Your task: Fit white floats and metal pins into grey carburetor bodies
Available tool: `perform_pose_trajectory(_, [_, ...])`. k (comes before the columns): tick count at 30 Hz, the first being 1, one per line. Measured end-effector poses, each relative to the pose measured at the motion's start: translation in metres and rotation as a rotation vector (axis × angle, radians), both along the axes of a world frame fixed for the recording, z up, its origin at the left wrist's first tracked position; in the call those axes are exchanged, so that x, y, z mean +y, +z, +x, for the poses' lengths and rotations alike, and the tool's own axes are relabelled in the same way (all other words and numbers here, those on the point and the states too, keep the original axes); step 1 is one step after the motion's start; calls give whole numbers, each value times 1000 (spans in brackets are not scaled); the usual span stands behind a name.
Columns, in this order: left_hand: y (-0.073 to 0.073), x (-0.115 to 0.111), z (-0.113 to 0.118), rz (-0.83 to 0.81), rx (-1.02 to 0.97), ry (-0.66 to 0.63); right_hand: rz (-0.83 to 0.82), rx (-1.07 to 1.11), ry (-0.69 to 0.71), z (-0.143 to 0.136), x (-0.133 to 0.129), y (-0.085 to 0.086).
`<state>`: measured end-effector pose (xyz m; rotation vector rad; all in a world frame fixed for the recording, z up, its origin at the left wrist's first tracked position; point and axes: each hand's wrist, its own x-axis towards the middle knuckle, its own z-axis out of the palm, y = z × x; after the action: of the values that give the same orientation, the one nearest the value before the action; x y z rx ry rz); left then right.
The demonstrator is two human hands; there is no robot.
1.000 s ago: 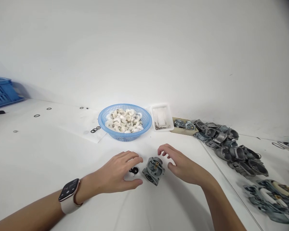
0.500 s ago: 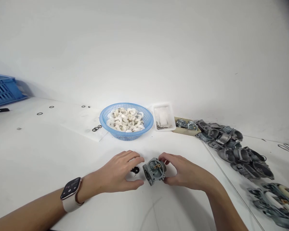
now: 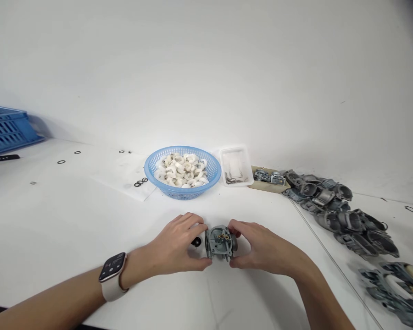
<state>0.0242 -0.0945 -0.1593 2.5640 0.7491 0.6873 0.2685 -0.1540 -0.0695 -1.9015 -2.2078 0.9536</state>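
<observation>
Carburetor body (image 3: 220,246) held between left hand (image 3: 175,245) and right hand (image 3: 265,247), thumb and fingers of each spread wide on its opposite side edges. Black part (image 3: 196,241) lies within left hand's curl. White tabletop (image 3: 241,204) stretches ahead of the 2 hands to near edge of blue basket (image 3: 182,194).

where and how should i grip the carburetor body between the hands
The carburetor body is probably best gripped at its two ends, left hand from the left, right hand from the right: its open cavity faces the camera, brass jets exposed, so end grips should spare them.
</observation>
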Motion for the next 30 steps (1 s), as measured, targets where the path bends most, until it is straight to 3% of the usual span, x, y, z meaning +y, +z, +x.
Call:
perform_pose_trajectory(9, [3,2,-4,6,-47,-46,-33,89,-68,24,8,-5])
perform_pose_trajectory(15, [5,6,-12,72,-13,-65,271,98,-59,17,40,2])
perform_pose_trajectory(22, [9,9,-17,124,36,-94,546,-156,186,-39,121,22])
perform_pose_trajectory(30, [9,17,-15,200,129,-134,618,-464,166,-76,228,21])
